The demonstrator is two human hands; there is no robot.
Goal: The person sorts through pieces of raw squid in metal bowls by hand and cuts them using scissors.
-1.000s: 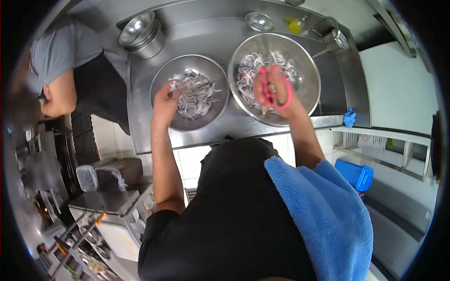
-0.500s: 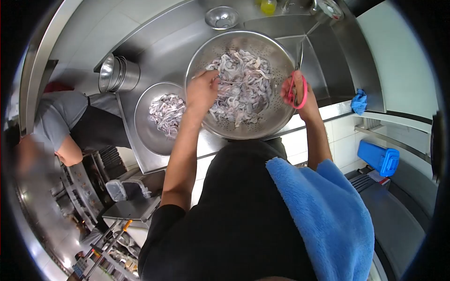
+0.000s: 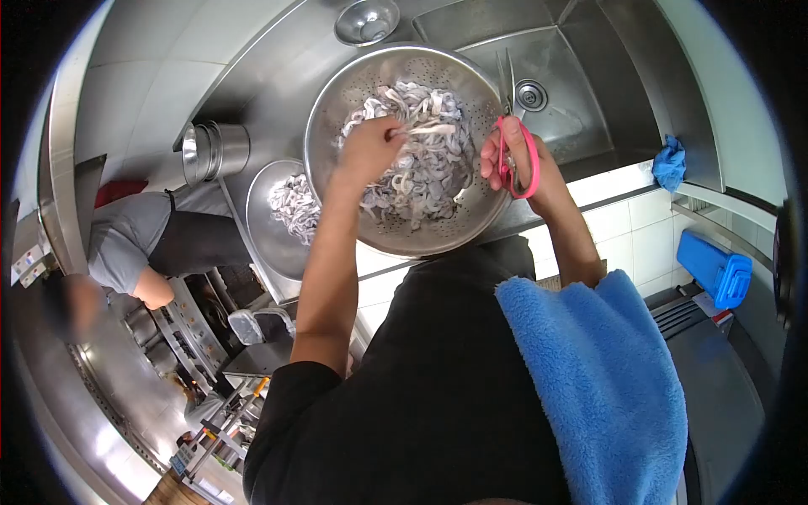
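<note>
A large perforated metal colander [image 3: 324, 109] holds a heap of greyish-white strips that look like squid tentacles [image 3: 433, 168]. Over the left part of the heap, my left hand [image 3: 370, 151] pinches one pale squid tentacle [image 3: 433, 130], which stretches out to the right from the fingertips. My right hand [image 3: 522, 164] is closed around the pink handles of a pair of scissors [image 3: 507, 93] at the colander's right rim. The scissor blades point away from me and stand slightly apart. Left of the colander, partly under its rim, a shallow metal bowl [image 3: 263, 244] contains more tentacles [image 3: 295, 206].
A sink basin [image 3: 572, 93] with a drain lies to the right. Behind the colander is a small metal bowl [image 3: 367, 22]; nested metal pots [image 3: 217, 151] stand at left. A blue cloth [image 3: 670, 162] lies on the sink edge. Another person [image 3: 126, 236] bends at far left.
My left hand has lifted a pale tentacle from the heap. The scissor blades have parted slightly in my right hand. The whole view has shifted, showing more of the sink.
</note>
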